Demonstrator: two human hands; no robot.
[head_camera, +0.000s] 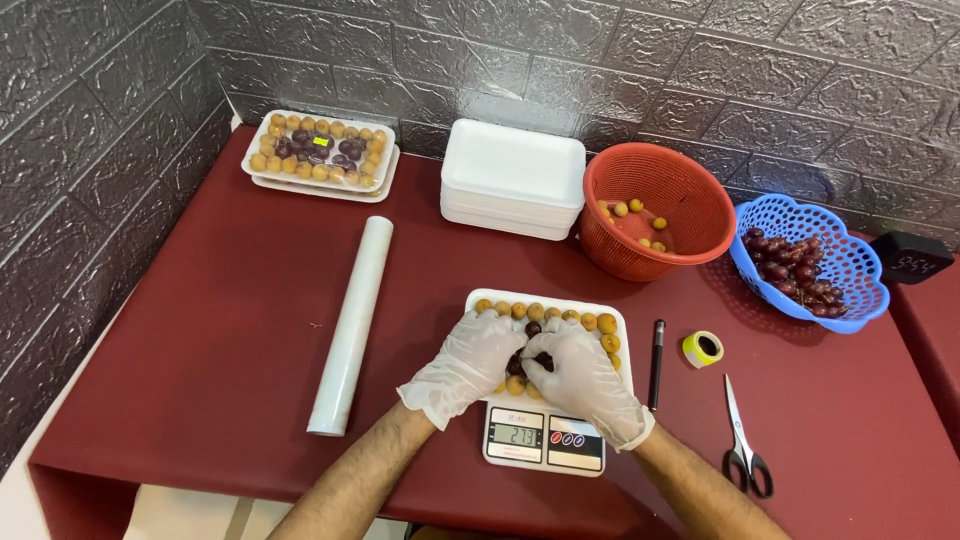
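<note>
Foam tray (615, 312), white, on a digital kitchen scale (545, 441) at the front of the dark red table (200, 330); small yellow-orange fruits line its rim, dark grapes (533, 328) in the middle. Left hand (470, 365) and right hand (585, 378), both in white gloves, meet over the tray, fingers curled on the dark grapes. Cling-film roll (352, 322) to the left. Filled, wrapped tray (320, 152) far left. Stack of empty foam trays (513, 178), red basket (660, 212), blue basket (812, 262) behind. Pen (657, 363), sticker roll (703, 348), scissors (742, 440) to the right.
</note>
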